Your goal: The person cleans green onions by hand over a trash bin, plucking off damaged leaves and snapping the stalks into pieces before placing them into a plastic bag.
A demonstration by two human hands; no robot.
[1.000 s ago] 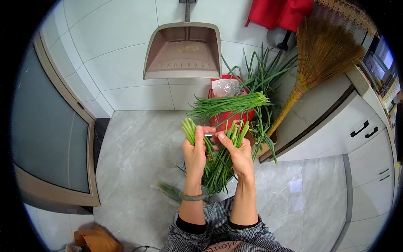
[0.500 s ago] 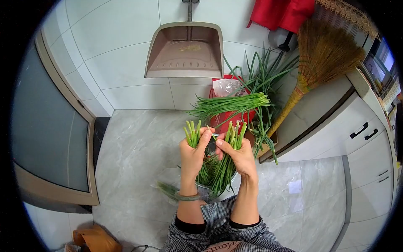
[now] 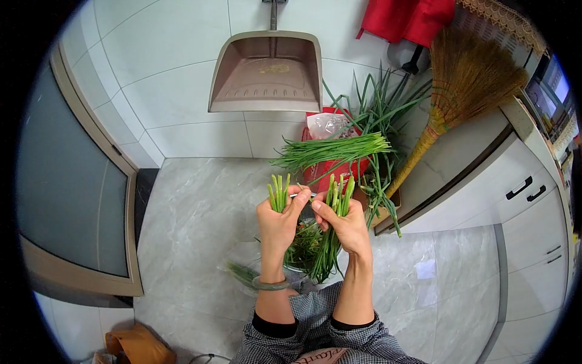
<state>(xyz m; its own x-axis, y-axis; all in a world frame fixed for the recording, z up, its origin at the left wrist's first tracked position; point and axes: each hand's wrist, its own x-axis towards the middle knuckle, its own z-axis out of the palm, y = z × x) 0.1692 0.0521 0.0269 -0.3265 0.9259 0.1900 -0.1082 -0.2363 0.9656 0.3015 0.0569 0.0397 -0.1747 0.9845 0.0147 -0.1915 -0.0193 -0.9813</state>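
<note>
My left hand [image 3: 277, 225] is closed around a bunch of garlic chives [image 3: 279, 193], their pale cut ends pointing up. In my right hand [image 3: 350, 227] is a second bunch of garlic chives [image 3: 328, 258], its leaves hanging down past the palm. Thumbs and fingertips of both hands meet near a thin strand between the bunches; its details are too small to tell. Directly below stands a bin holding green and brownish scraps [image 3: 305, 239], its rim partly hidden by my hands and the leaves.
More garlic chives [image 3: 339, 150] lie across a red bag [image 3: 333, 173] ahead. Long scallions [image 3: 388, 109] stand behind it. A dustpan [image 3: 267, 73] hangs on the wall. A broom [image 3: 467, 85] leans by white cabinets [image 3: 479, 197]. Left is a door [image 3: 73, 176]; clear plastic with greens [image 3: 241, 273] lies near my left forearm.
Both hands stay nearly in place, the fingertips shifting slightly around the thin strand. Less of the hanging leaves shows below my hands, and more of the scraps in the bin is visible.
</note>
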